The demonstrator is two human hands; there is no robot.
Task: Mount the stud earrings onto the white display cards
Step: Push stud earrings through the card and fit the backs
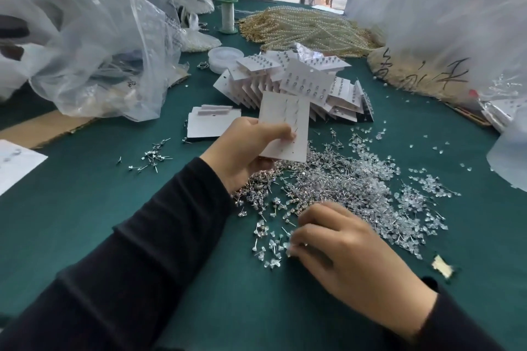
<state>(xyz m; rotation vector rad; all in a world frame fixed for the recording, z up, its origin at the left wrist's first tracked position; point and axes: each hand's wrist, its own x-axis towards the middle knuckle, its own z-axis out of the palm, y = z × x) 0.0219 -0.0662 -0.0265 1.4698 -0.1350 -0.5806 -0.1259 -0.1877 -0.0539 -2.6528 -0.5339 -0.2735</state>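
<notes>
My left hand (245, 148) grips a white display card (288, 120), held upright above the table with its back toward me; several stud posts poke through it. Below it spreads a big pile of loose stud earrings (336, 179) on the green table cloth (85, 194). My right hand (342, 248) lies at the near edge of that pile, fingertips pinching at a small stud or clear back; the motion blur hides which one. Clear plastic earring backs (413, 208) lie scattered to the right of the pile.
Finished cards (299, 85) lie stacked in a fanned heap behind the held card. Blank cards (211, 122) sit to its left. Farther back are pearl strands (310, 28), a wire spool (228, 16) and plastic bags (99, 45). Another person sits across the table.
</notes>
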